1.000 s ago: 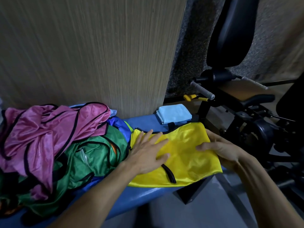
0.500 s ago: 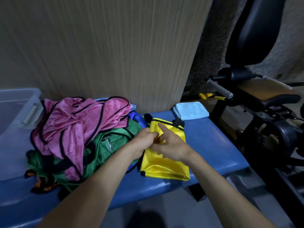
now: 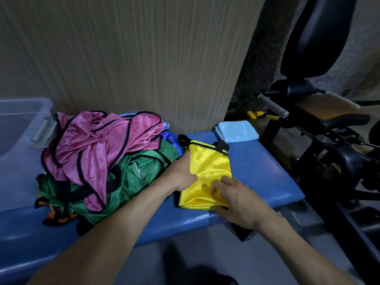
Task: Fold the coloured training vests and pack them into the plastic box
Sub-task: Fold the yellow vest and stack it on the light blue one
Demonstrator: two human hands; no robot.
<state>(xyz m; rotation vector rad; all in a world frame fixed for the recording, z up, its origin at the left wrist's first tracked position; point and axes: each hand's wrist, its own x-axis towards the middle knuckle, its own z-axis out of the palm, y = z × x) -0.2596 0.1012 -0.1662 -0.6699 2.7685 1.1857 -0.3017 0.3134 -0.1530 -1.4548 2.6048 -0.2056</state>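
A yellow vest (image 3: 207,171) with black trim lies folded into a narrow strip on the blue padded bench (image 3: 265,173). My left hand (image 3: 181,173) holds its left edge, thumb on top of the fabric. My right hand (image 3: 234,200) grips the near end of the strip, fingers curled over it. Left of it is a loose pile with a pink vest (image 3: 98,145) on top of a green vest (image 3: 135,177); bits of blue and orange cloth stick out. The clear plastic box (image 3: 22,122) stands at the far left of the bench, only partly in view.
A folded light-blue cloth (image 3: 236,131) lies at the bench's far right corner. A wood-grain panel (image 3: 133,58) rises right behind the bench. A black exercise machine (image 3: 320,128) with handles and a padded seat stands to the right. Grey floor lies below the bench's front edge.
The yellow vest went from lying spread wide to folded into a narrow strip. My right hand has moved from its top down to its near end; my left hand stays on its left edge.
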